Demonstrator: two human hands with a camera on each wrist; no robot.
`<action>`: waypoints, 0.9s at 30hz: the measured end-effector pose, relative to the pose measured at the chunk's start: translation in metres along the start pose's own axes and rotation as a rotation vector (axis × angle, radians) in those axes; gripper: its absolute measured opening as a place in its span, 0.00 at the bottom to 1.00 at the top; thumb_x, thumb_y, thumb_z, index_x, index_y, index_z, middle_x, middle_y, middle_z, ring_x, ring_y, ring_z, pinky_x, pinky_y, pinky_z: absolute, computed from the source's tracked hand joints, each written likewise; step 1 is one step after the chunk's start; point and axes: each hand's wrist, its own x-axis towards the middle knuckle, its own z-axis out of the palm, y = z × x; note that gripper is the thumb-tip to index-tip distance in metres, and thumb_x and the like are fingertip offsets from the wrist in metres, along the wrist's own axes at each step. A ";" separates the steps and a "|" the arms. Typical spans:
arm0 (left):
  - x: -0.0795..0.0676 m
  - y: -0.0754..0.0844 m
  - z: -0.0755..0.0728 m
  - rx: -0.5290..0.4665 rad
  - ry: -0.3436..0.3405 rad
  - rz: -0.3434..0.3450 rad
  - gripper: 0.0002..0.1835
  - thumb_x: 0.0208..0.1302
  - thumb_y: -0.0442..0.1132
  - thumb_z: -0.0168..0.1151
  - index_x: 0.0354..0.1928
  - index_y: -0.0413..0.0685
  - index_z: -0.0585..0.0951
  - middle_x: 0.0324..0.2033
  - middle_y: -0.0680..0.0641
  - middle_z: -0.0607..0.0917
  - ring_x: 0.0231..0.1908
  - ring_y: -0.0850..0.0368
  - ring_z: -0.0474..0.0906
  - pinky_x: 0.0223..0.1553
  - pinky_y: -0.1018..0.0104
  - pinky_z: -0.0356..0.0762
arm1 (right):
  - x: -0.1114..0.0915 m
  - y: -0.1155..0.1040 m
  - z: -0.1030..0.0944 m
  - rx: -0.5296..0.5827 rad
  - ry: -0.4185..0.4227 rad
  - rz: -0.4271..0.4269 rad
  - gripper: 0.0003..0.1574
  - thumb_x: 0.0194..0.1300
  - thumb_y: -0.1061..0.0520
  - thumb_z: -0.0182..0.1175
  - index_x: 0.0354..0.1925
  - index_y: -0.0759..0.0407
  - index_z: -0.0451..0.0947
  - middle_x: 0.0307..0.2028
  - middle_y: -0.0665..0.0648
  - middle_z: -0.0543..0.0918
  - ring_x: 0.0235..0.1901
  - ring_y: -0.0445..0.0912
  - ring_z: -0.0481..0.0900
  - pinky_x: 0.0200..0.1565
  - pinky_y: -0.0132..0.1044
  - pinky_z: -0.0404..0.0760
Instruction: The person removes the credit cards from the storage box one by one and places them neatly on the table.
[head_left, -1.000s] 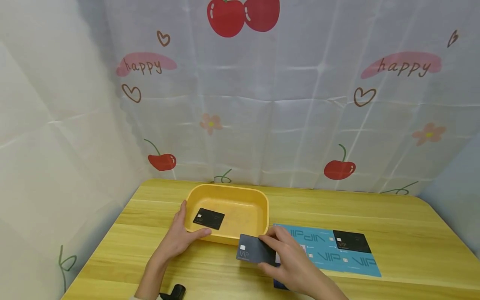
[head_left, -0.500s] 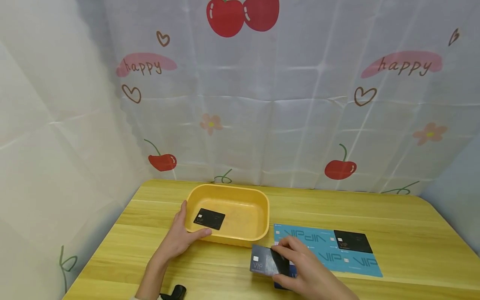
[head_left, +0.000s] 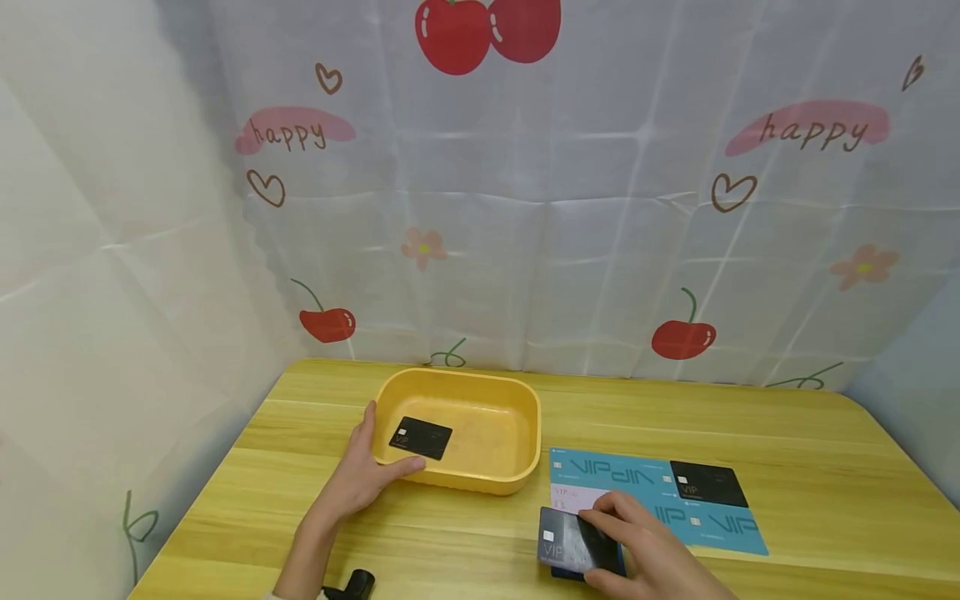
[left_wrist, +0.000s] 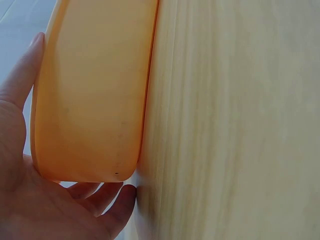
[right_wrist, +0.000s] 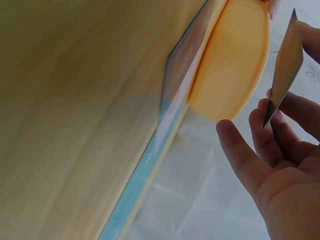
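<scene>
My left hand [head_left: 352, 479] holds the near left corner of a yellow plastic container [head_left: 480, 482], its thumb along the front rim and its fingers round the left side. Inside lies a black VIP card [head_left: 422, 438]. My right hand [head_left: 656, 546] pinches a dark grey VIP card [head_left: 561, 540] by its edges. In the right wrist view that card [right_wrist: 287, 65] is raised off the table. Below it is a dark blue card [head_left: 567, 574], mostly hidden. Just behind, a pink card [head_left: 573, 497] is partly covered by the hand.
A blue VIP-printed sheet or group of cards [head_left: 615, 469] lies right of the container on the wooden table [head_left: 420, 542]. A black VIP card [head_left: 709, 485] rests at its right end. Near the left forearm is a black object [head_left: 358, 583]. A printed curtain [head_left: 570, 275] hangs behind.
My right hand has moved right and toward the front edge with the dark grey card, away from the container and over the dark blue card. The left hand has stayed in place.
</scene>
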 end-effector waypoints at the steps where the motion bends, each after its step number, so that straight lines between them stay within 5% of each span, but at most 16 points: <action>1: 0.000 0.000 0.000 -0.002 0.000 -0.001 0.68 0.52 0.58 0.75 0.78 0.42 0.35 0.74 0.31 0.43 0.72 0.37 0.45 0.69 0.38 0.44 | -0.001 0.002 0.000 -0.006 -0.001 0.003 0.41 0.57 0.33 0.68 0.59 0.57 0.79 0.49 0.47 0.70 0.45 0.46 0.69 0.42 0.35 0.78; 8: 0.000 -0.001 0.000 -0.009 0.000 0.005 0.68 0.53 0.57 0.75 0.78 0.43 0.34 0.74 0.31 0.44 0.72 0.36 0.45 0.69 0.38 0.45 | -0.009 0.019 0.000 -0.052 -0.013 -0.029 0.38 0.57 0.33 0.69 0.56 0.55 0.80 0.47 0.46 0.71 0.42 0.41 0.68 0.41 0.34 0.77; 18: 0.000 -0.001 0.000 -0.004 -0.001 0.000 0.68 0.52 0.58 0.75 0.78 0.43 0.35 0.74 0.31 0.44 0.72 0.36 0.46 0.68 0.37 0.46 | -0.018 0.039 0.000 0.058 -0.114 -0.023 0.38 0.61 0.40 0.68 0.59 0.63 0.77 0.48 0.49 0.70 0.42 0.39 0.66 0.42 0.30 0.76; 27: 0.000 -0.003 0.001 -0.028 0.000 0.007 0.68 0.52 0.57 0.75 0.78 0.43 0.34 0.75 0.31 0.42 0.72 0.36 0.43 0.69 0.37 0.45 | -0.021 0.056 0.001 -0.032 -0.084 -0.149 0.37 0.63 0.38 0.66 0.58 0.63 0.78 0.48 0.46 0.70 0.42 0.36 0.66 0.41 0.31 0.76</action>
